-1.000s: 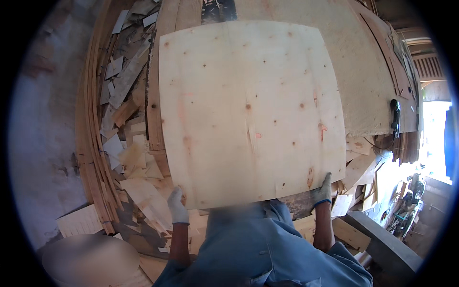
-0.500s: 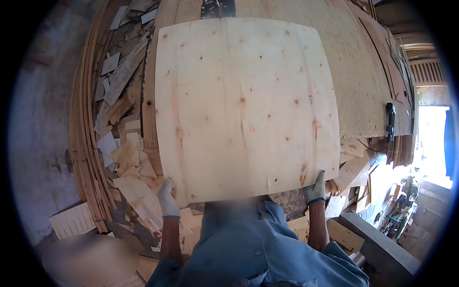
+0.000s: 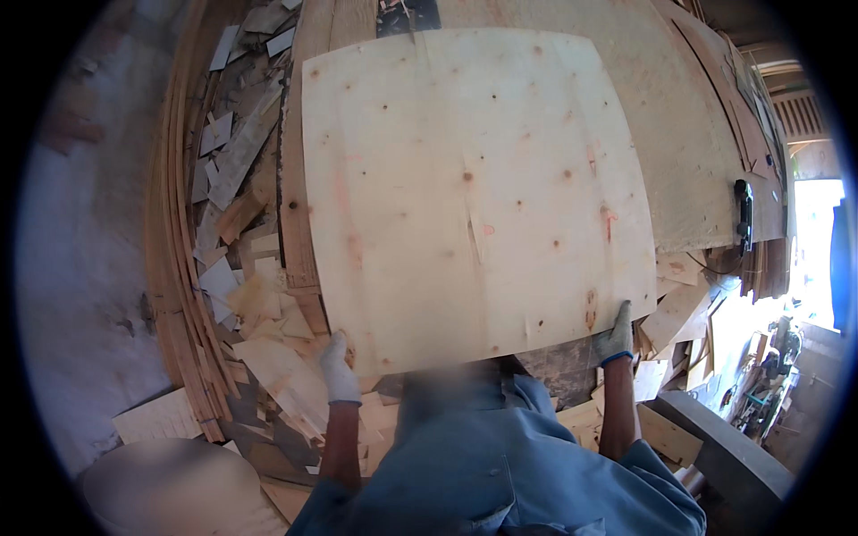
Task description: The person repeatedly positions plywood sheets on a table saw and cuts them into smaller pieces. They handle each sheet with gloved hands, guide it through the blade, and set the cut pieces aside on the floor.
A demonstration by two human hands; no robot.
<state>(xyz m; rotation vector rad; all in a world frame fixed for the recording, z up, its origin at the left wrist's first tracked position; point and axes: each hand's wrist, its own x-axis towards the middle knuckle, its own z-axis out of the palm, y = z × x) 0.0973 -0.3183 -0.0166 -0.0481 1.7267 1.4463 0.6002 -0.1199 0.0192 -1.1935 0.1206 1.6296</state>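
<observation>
A large pale plywood sheet (image 3: 483, 196), marked with dark knots and a few reddish streaks, spreads across the middle of the view over a workbench (image 3: 679, 179). At its near left corner, my left hand (image 3: 340, 368) in a whitish work glove grips the edge, thumb on top. My right hand (image 3: 615, 338), in a grey glove with a blue cuff, holds the near right corner the same way. The fingers of both hands are hidden under the sheet.
Wood offcuts (image 3: 277, 357) lie heaped at the left and below the bench. Long thin strips (image 3: 179, 223) stand along the left wall. A black handheld device (image 3: 744, 214) with a cable sits at the bench's right edge. A grey beam (image 3: 719, 447) lies lower right.
The plywood sheet and both hands appear slightly further right and tilted a little more in the view. The surroundings have shifted right too. Both hands keep their grip.
</observation>
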